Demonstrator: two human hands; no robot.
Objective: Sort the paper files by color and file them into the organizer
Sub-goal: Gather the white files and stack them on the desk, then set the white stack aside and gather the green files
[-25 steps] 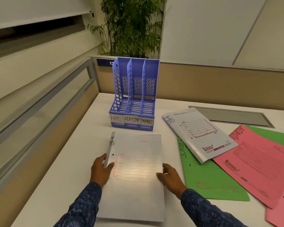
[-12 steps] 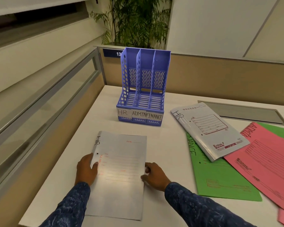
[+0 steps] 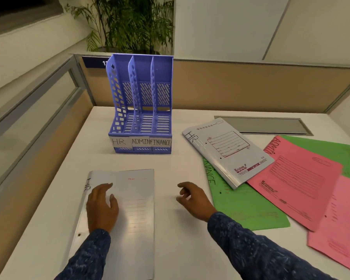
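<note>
White file [image 3: 133,209], marked HR, lies flat on desk [image 3: 180,162], at 6 o'clock from organizer [image 3: 141,106].

Change: 0.5 s ago both hands held its side edges. Now right hand [image 3: 194,201] is off it, at 3 o'clock of the file, fingers loosely curled, holding nothing. Left hand [image 3: 102,207] lies spread on the cover, near the spine.

All 3 slots empty.

Reading: file parked, not filed. Right hand probably heads for pile [image 3: 281,178] at 3 o'clock, so sorting comes first.

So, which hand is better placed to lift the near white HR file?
Left. The left hand rests on the near white HR file near its spine; the right hand is off the file.
</note>
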